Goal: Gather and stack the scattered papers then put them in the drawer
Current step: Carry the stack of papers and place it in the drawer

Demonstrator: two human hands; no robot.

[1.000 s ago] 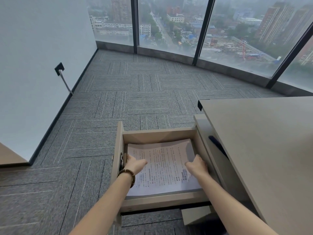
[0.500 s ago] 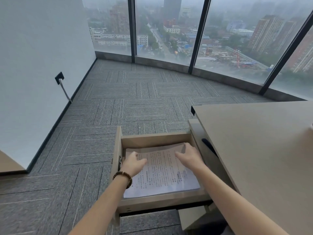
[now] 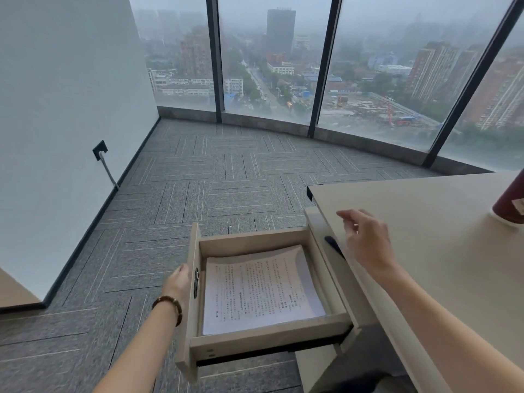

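A stack of printed white papers [image 3: 262, 287] lies flat inside the pulled-out wooden drawer [image 3: 266, 337]. My left hand [image 3: 179, 283], with a bead bracelet on the wrist, rests against the outer face of the drawer front [image 3: 189, 307], beside its lock. My right hand [image 3: 365, 241] hovers above the left edge of the desk top, fingers apart and holding nothing. Neither hand touches the papers.
The beige desk top [image 3: 425, 222] fills the right side, with a dark red cylindrical container [image 3: 510, 202] at its far right edge. Grey carpet covers the floor. A wall socket with a cable [image 3: 100, 151] is on the left wall. Tall windows run along the back.
Both hands have left the papers. My left hand moved out to the drawer front and my right hand rose up over the desk edge. The view tilted upward.
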